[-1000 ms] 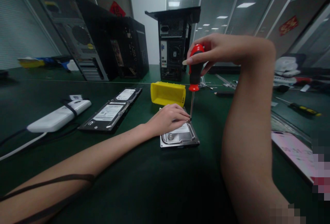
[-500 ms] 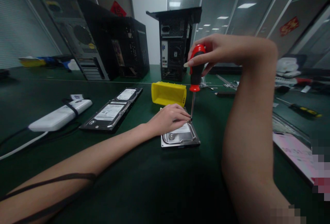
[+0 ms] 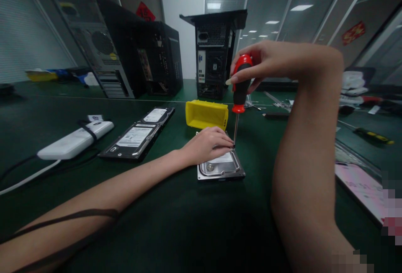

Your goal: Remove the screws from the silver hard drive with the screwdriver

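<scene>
**Holding a screwdriver upright against a hard drive**

Grasps a red-and-black screwdriver [image 3: 241, 84] in the right hand [image 3: 259, 61], right of centre in the frame, with fingers curled round the handle and the shaft pointing down, nearly vertical. Rests the left hand [image 3: 207, 145] over a silver hard drive [image 3: 222, 168], flat on the green table [image 3: 188, 222] at the centre, with fingertips right beside the screwdriver's tip. Cannot tell whether pinching anything there, or whether seated in a screw; too small and partly covered.

Could skid sideways and jab the left fingertips if tilted or badly seated under pressure. Could strip a screw head if turned with too little downward push. Might let the drive swivel if steadied too lightly, perhaps bumping the yellow bin [image 3: 205, 116] just behind. Includes two darker drives [image 3: 135, 136] left of centre, well apart.
</scene>
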`<control>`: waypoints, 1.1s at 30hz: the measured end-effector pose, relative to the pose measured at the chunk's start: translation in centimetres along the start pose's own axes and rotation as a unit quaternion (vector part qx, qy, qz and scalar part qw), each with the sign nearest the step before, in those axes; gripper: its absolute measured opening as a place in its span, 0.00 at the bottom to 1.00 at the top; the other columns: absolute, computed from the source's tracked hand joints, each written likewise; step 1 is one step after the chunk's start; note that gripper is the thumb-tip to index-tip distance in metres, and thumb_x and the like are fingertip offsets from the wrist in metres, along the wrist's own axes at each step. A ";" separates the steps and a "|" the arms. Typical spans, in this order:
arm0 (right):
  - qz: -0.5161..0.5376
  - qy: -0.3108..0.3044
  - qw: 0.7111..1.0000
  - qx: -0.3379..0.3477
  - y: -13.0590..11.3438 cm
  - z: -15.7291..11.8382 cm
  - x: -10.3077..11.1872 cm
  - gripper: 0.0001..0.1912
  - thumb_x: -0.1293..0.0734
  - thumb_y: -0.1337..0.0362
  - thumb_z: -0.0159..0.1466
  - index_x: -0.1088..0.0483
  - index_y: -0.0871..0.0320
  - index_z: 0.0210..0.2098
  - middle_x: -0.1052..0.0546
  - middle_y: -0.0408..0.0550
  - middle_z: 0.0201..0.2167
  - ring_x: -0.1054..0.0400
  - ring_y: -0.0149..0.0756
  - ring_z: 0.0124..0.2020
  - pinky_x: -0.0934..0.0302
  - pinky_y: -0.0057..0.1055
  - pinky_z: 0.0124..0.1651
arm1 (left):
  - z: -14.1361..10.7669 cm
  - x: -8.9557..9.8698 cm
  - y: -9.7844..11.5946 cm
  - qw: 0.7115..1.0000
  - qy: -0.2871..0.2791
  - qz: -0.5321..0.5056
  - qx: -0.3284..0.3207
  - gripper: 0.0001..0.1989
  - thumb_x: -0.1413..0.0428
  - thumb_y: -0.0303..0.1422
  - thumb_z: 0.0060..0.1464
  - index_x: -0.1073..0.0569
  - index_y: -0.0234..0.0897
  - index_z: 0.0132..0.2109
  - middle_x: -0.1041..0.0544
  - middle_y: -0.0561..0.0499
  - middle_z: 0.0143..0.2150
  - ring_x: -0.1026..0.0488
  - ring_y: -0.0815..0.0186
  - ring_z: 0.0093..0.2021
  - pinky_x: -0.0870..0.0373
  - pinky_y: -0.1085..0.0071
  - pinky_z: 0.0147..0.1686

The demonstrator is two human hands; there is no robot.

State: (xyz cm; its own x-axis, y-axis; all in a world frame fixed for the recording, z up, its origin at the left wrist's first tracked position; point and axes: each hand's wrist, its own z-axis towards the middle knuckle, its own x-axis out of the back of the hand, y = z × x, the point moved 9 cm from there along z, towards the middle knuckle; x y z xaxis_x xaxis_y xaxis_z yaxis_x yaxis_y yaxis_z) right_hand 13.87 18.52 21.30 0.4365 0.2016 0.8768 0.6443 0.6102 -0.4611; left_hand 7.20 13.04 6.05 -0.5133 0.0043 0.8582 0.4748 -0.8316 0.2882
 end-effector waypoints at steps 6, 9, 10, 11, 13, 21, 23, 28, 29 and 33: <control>-0.009 0.006 1.000 0.001 -0.5 -0.3 -0.2 0.16 0.29 0.55 0.60 0.27 0.58 0.43 0.20 0.49 0.42 0.24 0.36 0.42 0.28 0.24 0.38 | 1.7 0.1 -0.9 0.993 0.041 -0.064 0.085 0.12 0.42 0.38 0.61 0.19 0.36 0.43 0.18 0.46 0.42 0.24 0.61 0.45 0.31 0.65 0.46; -0.008 0.009 1.000 -0.003 -0.3 -0.1 -0.1 0.16 0.28 0.55 0.59 0.26 0.57 0.43 0.20 0.49 0.43 0.24 0.39 0.43 0.27 0.28 0.39 | 1.8 -0.2 -1.5 0.984 0.052 -0.118 0.121 0.13 0.41 0.40 0.60 0.18 0.33 0.39 0.17 0.46 0.38 0.23 0.63 0.39 0.31 0.68 0.40; -0.009 0.007 1.000 -0.003 -0.3 -0.1 -0.1 0.16 0.28 0.54 0.59 0.26 0.56 0.43 0.20 0.49 0.43 0.24 0.40 0.43 0.26 0.30 0.40 | 1.8 -0.3 -1.6 0.982 0.054 -0.129 0.125 0.14 0.41 0.40 0.59 0.18 0.33 0.38 0.17 0.46 0.37 0.23 0.63 0.38 0.31 0.69 0.40; -0.011 0.005 1.000 -0.003 -0.2 0.0 -0.1 0.17 0.27 0.54 0.58 0.26 0.56 0.42 0.20 0.49 0.43 0.24 0.41 0.44 0.26 0.31 0.40 | 1.7 -0.3 -1.7 0.981 0.056 -0.138 0.127 0.13 0.40 0.40 0.59 0.18 0.32 0.37 0.17 0.46 0.37 0.23 0.64 0.38 0.31 0.69 0.39; -0.015 0.002 1.000 -0.001 -0.2 0.1 0.0 0.17 0.27 0.53 0.57 0.25 0.55 0.41 0.20 0.49 0.42 0.23 0.43 0.44 0.25 0.33 0.39 | 1.5 -0.3 -1.8 0.978 0.060 -0.152 0.128 0.13 0.40 0.39 0.58 0.18 0.32 0.36 0.18 0.46 0.36 0.23 0.64 0.37 0.32 0.70 0.38; -0.018 0.011 0.999 -0.030 -0.2 -0.4 0.2 0.20 0.26 0.51 0.55 0.26 0.58 0.41 0.20 0.51 0.41 0.23 0.44 0.43 0.25 0.34 0.41 | 1.4 -0.5 -2.1 0.974 0.054 -0.176 0.135 0.11 0.39 0.37 0.57 0.18 0.32 0.34 0.18 0.47 0.34 0.24 0.65 0.35 0.32 0.71 0.37; -0.032 0.001 0.999 -0.035 -0.3 -0.7 0.1 0.20 0.27 0.51 0.57 0.28 0.58 0.42 0.21 0.53 0.44 0.24 0.43 0.44 0.25 0.33 0.41 | 1.5 -0.6 -2.0 0.974 0.052 -0.179 0.129 0.11 0.39 0.37 0.57 0.18 0.32 0.35 0.18 0.47 0.34 0.24 0.65 0.35 0.32 0.71 0.37; -0.044 0.011 0.997 -0.065 -0.1 -1.1 0.4 0.22 0.27 0.50 0.57 0.33 0.57 0.42 0.22 0.53 0.45 0.24 0.41 0.42 0.25 0.32 0.39 | 1.5 -0.7 -2.0 0.974 0.044 -0.178 0.134 0.11 0.39 0.37 0.57 0.18 0.32 0.35 0.18 0.47 0.34 0.23 0.65 0.35 0.31 0.70 0.37; -0.048 0.015 0.996 -0.068 0.0 -1.1 0.5 0.22 0.27 0.50 0.56 0.34 0.57 0.41 0.22 0.53 0.44 0.24 0.41 0.41 0.25 0.32 0.38 | 1.5 -0.7 -2.0 0.974 0.042 -0.176 0.135 0.11 0.39 0.37 0.57 0.18 0.32 0.35 0.18 0.47 0.34 0.23 0.65 0.36 0.31 0.70 0.37; -0.059 0.000 0.997 -0.055 -0.3 -0.9 0.2 0.19 0.28 0.50 0.58 0.33 0.57 0.38 0.22 0.52 0.41 0.25 0.40 0.40 0.26 0.30 0.36 | 1.5 -0.7 -1.9 0.975 0.038 -0.176 0.134 0.10 0.39 0.36 0.57 0.18 0.32 0.36 0.18 0.46 0.35 0.24 0.65 0.36 0.31 0.70 0.37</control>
State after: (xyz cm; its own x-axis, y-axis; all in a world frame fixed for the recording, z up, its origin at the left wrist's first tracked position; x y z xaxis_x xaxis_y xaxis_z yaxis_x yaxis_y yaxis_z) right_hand 14.37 17.67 21.48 0.3543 0.1332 0.9256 0.7564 0.5412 -0.3674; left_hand 7.75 15.44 5.58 -0.7248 0.2136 0.6550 0.4236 -0.6115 0.6683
